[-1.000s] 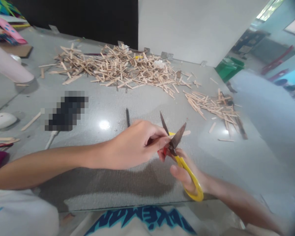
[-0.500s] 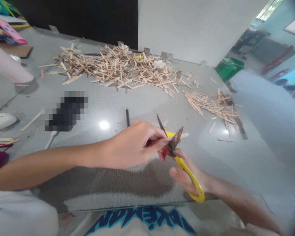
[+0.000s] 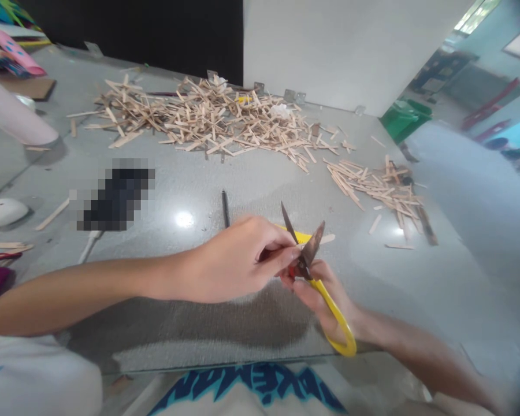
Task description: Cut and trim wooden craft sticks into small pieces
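My left hand [image 3: 247, 257] is closed, pinching one end of a thin wooden craft stick [image 3: 328, 239]. The stick runs between the parted, rust-stained blades of a pair of scissors [image 3: 312, 242], and its rounded tip pokes out to the right. My right hand [image 3: 329, 300] is wrapped around the scissors' yellow handles, thumb through the near loop. A yellow item [image 3: 302, 237] shows partly behind the blades; I cannot tell its kind. Something red is barely visible beneath my left fingertips. A black pen [image 3: 225, 208] lies just beyond my left hand.
A large heap of wooden sticks [image 3: 216, 121] spreads along the back, with a smaller pile [image 3: 372, 185] to the right. A blurred-out dark device [image 3: 117, 199] with a white cable, and a white mouse [image 3: 4, 212], are on the left. A green bin [image 3: 405, 118] stands beyond the table.
My right thumb has shifted up and inward along the scissors' handle. Both hands, the stick and the scissors have moved very slightly; the blades remain apart.
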A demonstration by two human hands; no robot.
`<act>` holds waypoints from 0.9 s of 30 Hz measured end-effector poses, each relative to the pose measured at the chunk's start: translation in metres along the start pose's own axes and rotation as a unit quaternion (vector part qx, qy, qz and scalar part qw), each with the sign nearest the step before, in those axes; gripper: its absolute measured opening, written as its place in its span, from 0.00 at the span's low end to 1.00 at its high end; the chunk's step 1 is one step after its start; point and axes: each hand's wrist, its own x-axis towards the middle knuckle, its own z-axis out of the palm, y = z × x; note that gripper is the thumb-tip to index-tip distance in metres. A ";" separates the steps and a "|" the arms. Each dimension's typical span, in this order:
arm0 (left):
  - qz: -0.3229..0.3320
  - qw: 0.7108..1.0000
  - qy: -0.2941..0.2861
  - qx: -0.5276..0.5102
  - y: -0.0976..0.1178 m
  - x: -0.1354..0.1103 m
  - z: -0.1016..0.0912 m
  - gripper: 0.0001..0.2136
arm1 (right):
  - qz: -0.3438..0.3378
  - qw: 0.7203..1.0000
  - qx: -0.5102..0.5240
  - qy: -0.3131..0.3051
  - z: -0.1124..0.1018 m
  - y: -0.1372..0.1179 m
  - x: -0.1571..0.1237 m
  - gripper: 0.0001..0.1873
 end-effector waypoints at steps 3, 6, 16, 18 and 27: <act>0.008 1.000 0.003 -0.006 -0.002 0.000 0.001 0.16 | -0.008 1.000 0.010 0.001 0.001 0.007 -0.001 0.22; 0.011 1.000 0.004 -0.009 -0.003 0.001 0.001 0.15 | -0.013 1.000 0.004 0.005 0.001 0.011 -0.001 0.20; 0.013 1.000 0.005 -0.025 -0.004 0.001 0.002 0.16 | -0.028 0.999 -0.010 0.037 0.004 0.013 -0.001 0.23; 0.014 0.999 0.006 -0.030 -0.005 0.001 0.002 0.16 | -0.025 0.999 0.000 0.039 0.005 0.014 -0.001 0.24; -0.010 0.998 -0.004 -0.069 -0.005 0.001 0.003 0.15 | -0.020 0.998 0.025 0.051 0.008 0.019 -0.002 0.24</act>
